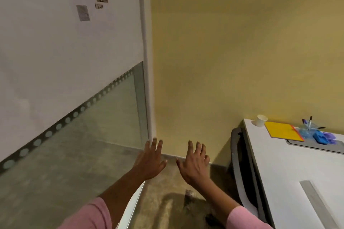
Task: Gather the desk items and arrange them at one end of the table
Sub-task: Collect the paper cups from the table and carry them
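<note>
My left hand (151, 160) and my right hand (194, 163) are stretched out in front of me over the floor, fingers spread, holding nothing. Both are left of the white table (290, 169) and apart from it. At the table's far end stand a white paper cup (261, 120), a yellow notebook with an orange edge (283, 130), a clear holder with markers (308, 126), and blue and purple items (323, 137) lying on a grey tray (316, 146). A grey ruler-like strip (316, 202) lies nearer on the table.
A dark grey chair (242, 165) is pushed against the table's left edge. A yellow wall (232, 52) is ahead. A frosted glass partition with papers (74, 42) runs on the left. The floor (167, 201) below is bare concrete with a small object (189, 193) on it.
</note>
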`<action>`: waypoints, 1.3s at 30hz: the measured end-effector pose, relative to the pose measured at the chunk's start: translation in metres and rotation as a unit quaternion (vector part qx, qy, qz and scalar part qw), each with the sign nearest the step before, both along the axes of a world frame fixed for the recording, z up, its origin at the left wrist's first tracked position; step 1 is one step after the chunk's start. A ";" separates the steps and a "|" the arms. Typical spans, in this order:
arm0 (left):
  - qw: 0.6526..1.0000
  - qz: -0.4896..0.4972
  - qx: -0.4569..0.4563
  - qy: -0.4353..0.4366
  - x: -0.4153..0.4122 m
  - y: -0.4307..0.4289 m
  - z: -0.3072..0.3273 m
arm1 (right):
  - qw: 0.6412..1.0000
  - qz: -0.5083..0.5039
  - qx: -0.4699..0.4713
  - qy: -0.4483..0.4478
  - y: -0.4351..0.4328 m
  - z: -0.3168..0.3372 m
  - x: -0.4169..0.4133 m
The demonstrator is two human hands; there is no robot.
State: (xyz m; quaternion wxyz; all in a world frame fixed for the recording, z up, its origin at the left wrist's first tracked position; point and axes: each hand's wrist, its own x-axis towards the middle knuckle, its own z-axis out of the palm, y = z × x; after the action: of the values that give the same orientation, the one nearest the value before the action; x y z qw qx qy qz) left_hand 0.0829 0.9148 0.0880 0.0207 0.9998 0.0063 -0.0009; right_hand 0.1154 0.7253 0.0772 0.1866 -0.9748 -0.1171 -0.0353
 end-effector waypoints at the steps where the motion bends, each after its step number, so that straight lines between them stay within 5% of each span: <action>1: 1.000 -0.006 -0.009 -0.001 0.022 0.002 0.000 | 1.000 -0.014 0.002 -0.002 0.002 0.002 0.014; 21: 0.969 -0.246 -0.004 0.013 0.464 -0.140 0.000 | 0.971 -0.238 -0.026 -0.015 -0.115 0.017 0.367; 39: 0.846 -0.525 0.000 0.088 0.698 -0.355 -0.075 | 0.879 -0.462 -0.032 0.114 -0.260 -0.044 0.520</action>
State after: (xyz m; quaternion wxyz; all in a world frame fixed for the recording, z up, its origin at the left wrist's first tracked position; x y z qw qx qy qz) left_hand 0.7811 0.5600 0.0135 0.0166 0.8495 -0.5178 -0.0995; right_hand 0.6355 0.4651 0.0334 0.1296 -0.9210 0.3672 -0.0026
